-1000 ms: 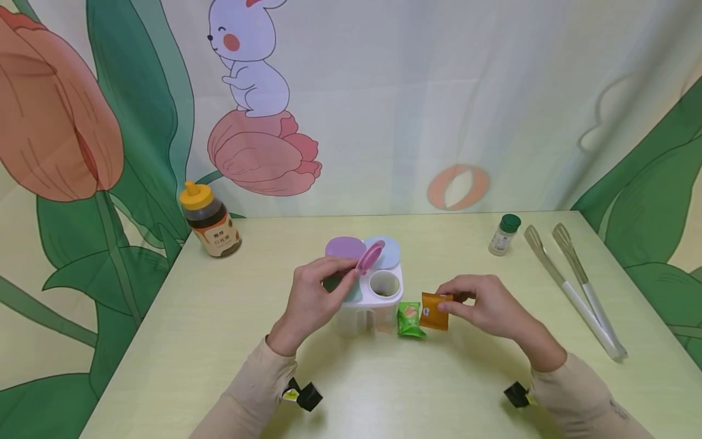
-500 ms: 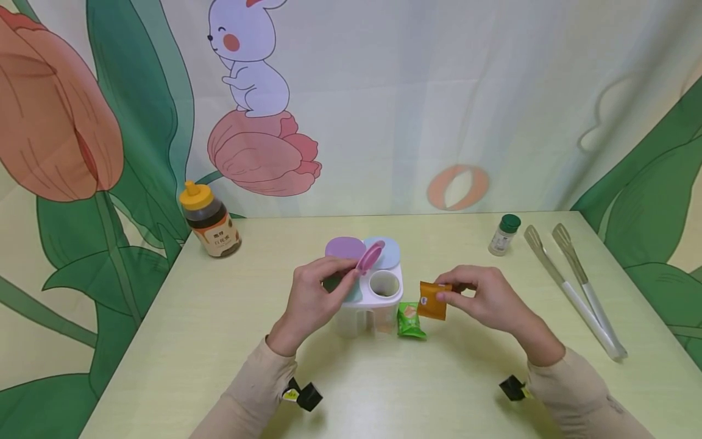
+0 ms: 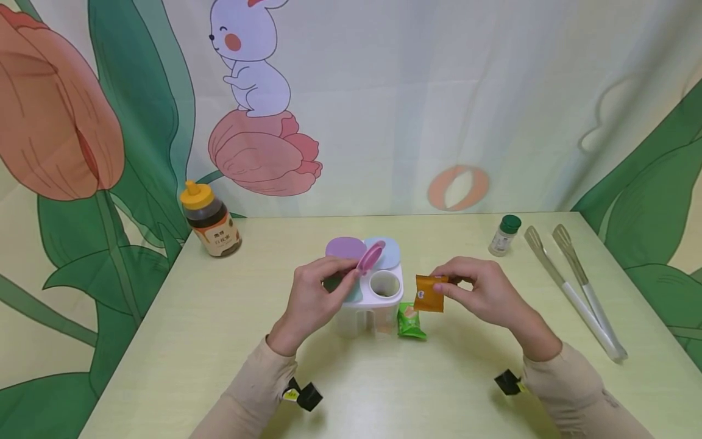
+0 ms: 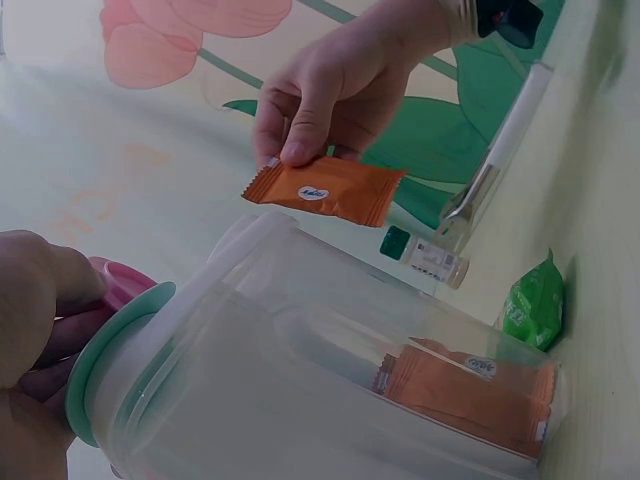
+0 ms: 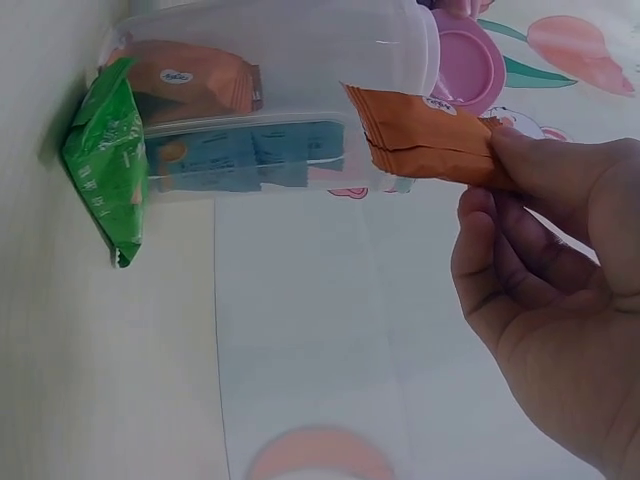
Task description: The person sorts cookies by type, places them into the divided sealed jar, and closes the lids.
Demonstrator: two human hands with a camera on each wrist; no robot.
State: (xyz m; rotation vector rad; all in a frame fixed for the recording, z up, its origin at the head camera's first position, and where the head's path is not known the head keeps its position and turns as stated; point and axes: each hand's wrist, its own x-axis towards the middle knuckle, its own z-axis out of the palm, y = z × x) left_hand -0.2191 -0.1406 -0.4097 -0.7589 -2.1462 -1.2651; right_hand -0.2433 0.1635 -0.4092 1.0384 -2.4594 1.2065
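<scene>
A clear storage box [image 3: 362,323] stands mid-table, its white top carrying purple, blue and green lids. My left hand [image 3: 315,302] pinches the raised pink lid [image 3: 371,257], and the round opening beside it is uncovered. To the right of that opening, my right hand [image 3: 485,292] pinches a small orange packet [image 3: 429,296] by its edge, above the table. The left wrist view shows another orange packet [image 4: 470,395] through the box's wall. Blue packets [image 5: 250,158] lie in a neighbouring compartment in the right wrist view. A green packet [image 3: 410,321] rests on the table against the box.
A honey bottle [image 3: 214,222] with a yellow cap stands at the back left. Toward the back right is a green-capped shaker [image 3: 504,235]. Long tongs [image 3: 567,286] with slotted metal heads lie on the right. A printed curtain [image 3: 378,122] hangs behind the table [image 3: 230,341].
My right hand has lifted the orange packet up from beside the green packet and shifted slightly left, toward the opening. The left hand keeps the pink lid in the same place.
</scene>
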